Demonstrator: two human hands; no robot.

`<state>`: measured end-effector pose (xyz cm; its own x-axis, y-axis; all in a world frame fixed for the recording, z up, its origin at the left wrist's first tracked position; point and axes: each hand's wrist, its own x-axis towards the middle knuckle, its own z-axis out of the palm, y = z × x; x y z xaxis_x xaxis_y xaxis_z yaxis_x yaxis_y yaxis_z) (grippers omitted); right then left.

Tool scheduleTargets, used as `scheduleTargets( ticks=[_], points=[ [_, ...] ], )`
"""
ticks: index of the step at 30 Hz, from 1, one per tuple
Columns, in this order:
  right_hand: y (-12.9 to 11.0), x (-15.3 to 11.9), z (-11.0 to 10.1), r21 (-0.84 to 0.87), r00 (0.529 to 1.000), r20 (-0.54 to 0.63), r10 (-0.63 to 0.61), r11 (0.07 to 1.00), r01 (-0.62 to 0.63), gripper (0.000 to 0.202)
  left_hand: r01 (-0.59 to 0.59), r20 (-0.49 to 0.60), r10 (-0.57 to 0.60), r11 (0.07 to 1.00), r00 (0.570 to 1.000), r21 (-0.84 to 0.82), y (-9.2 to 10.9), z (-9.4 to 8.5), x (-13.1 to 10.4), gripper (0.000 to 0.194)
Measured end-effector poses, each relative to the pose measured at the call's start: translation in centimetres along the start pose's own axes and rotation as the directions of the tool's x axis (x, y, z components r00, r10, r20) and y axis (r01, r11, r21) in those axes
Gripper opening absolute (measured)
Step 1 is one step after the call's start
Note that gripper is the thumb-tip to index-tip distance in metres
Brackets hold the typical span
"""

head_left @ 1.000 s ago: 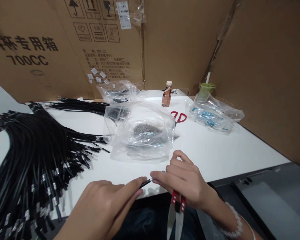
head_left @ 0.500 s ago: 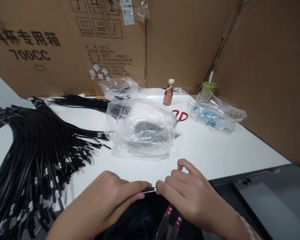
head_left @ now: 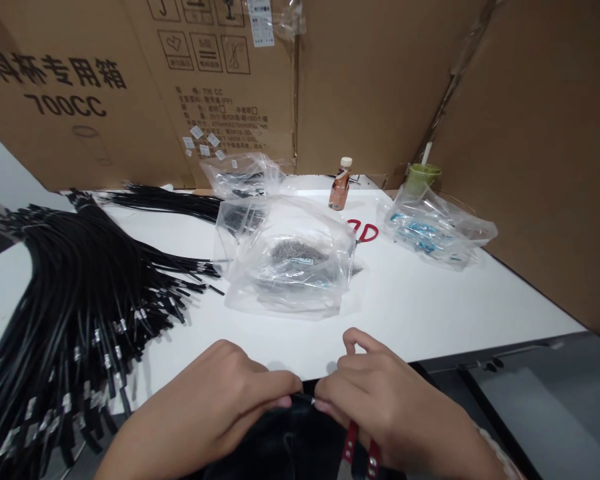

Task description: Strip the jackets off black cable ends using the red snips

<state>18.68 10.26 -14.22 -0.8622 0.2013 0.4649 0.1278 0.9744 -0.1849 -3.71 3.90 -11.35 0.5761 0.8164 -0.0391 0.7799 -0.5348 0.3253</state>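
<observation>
My left hand [head_left: 237, 383] is closed, with thumb and forefinger pinching a thin black cord [head_left: 303, 397] just past the table's front edge. Facing it, my right hand [head_left: 383, 397] pinches the cord's other side, where a small silvery bit shows at the fingertips. Tucked under the right palm is a red-handled metal tool [head_left: 350, 445] with rivets, pointing down; its lower part is cut off by the frame. The right forefinger is bent and raised. Dark cloth lies below both hands. Most of the pinched cord is hidden by the fingers.
A large bundle of black cords [head_left: 80, 287] with silvery ends covers the table's left. Clear bags [head_left: 285, 293] of small grey parts and blue pieces [head_left: 425, 237] lie beyond my hands. Red scissor handles [head_left: 369, 233], a bottle [head_left: 339, 187] and a green cup [head_left: 423, 177] stand near cardboard walls [head_left: 370, 80].
Both hands have dipped slightly, and less of the cord shows between them. The red-handled tool has shifted right and down with my right hand. The view has moved a little.
</observation>
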Motion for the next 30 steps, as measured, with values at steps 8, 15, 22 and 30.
scheduleTargets(
  ticks=[8,15,22,30],
  points=[
    [2.2,1.1,0.1,0.868,0.966,0.239,0.102,0.423,-0.26,0.02,-0.186,-0.205,0.183,0.983,0.962,0.006,0.2,0.0,-0.5,0.023],
    [1.4,1.6,3.0,0.817,0.844,0.51,0.164,-0.401,-0.416,0.045,-0.131,-0.536,0.199,0.978,0.821,0.163,0.2,1.4,0.2,0.022],
    [1.7,1.3,2.1,0.988,0.772,0.125,0.623,-0.009,-0.153,0.034,0.055,-0.587,-0.05,0.998,0.808,-0.008,0.5,1.7,0.8,0.022],
    [0.8,1.3,1.3,0.928,0.806,0.037,0.591,0.278,-0.247,0.024,0.121,-0.473,-0.237,0.957,0.849,-0.263,1.0,1.3,0.8,0.029]
  ],
)
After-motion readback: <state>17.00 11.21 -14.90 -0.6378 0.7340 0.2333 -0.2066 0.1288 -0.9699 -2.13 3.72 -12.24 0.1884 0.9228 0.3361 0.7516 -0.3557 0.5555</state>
